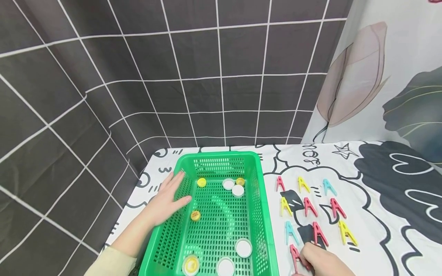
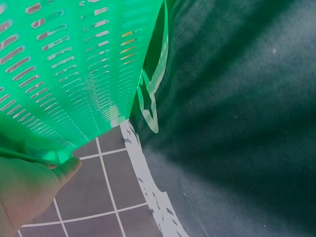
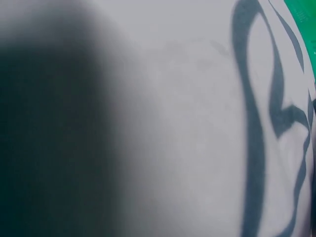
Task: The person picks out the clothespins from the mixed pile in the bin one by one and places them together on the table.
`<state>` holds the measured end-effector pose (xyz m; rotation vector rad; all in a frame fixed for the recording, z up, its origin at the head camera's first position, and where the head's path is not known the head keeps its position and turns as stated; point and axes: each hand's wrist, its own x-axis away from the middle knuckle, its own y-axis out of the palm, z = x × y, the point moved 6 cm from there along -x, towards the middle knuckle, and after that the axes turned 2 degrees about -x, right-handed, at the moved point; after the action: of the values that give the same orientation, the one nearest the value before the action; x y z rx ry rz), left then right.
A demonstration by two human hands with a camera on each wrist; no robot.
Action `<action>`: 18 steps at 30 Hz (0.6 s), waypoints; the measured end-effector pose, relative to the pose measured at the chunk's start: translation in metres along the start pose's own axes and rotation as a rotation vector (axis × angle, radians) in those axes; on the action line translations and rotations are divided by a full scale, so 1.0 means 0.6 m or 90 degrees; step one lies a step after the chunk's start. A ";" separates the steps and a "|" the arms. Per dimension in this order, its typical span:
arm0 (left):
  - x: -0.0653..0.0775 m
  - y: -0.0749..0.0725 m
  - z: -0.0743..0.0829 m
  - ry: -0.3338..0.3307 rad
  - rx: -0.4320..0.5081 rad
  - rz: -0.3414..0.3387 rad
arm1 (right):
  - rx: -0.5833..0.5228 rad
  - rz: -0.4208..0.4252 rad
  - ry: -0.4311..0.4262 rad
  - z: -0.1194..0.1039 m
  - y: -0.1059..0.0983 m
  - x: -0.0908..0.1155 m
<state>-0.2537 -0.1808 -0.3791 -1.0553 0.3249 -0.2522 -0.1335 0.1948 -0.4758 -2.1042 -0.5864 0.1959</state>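
My left hand [image 1: 167, 201] lies along the left rim of a green plastic basket [image 1: 257, 184], fingers straight and thumb spread over the inside. The left wrist view shows that hand [image 2: 29, 187] against the basket's slotted wall [image 2: 74, 64]. At the bottom of the head view, my right hand [image 1: 322, 260] pinches a red clothespin [image 1: 295, 256] at the near end of the clothespin rows. Most of its fingers are cut off or hidden. Just beyond it lie another red clothespin [image 1: 320, 233] and a light blue clothespin [image 1: 291, 232].
Several white and yellow bottle caps lie in the basket, among them a white cap [image 1: 243, 247] and a yellow cap [image 1: 202, 182]. More clothespins, like the yellow clothespin [image 1: 347, 232], lie in rows on the patterned cloth [image 1: 362, 203]. A dark grid curtain [image 1: 241, 92] hangs behind.
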 end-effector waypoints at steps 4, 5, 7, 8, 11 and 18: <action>-0.001 0.000 -0.001 0.000 -0.004 -0.001 | 0.007 0.018 -0.010 -0.002 0.004 0.002; -0.001 -0.001 -0.001 0.001 -0.005 -0.001 | 0.011 0.028 -0.022 -0.004 0.004 0.002; -0.002 -0.001 0.000 0.002 -0.005 0.000 | 0.023 0.058 -0.050 -0.009 0.002 0.003; -0.002 -0.002 0.001 0.002 -0.005 0.001 | 0.033 0.075 -0.065 -0.012 0.001 0.004; -0.002 -0.002 0.001 0.003 -0.003 0.001 | 0.036 0.085 -0.070 -0.013 0.001 0.005; -0.001 -0.001 0.001 0.001 -0.002 0.000 | 0.026 0.027 0.017 -0.001 0.010 -0.001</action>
<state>-0.2539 -0.1807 -0.3781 -1.0575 0.3263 -0.2523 -0.1319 0.1915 -0.4803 -2.0785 -0.5173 0.2021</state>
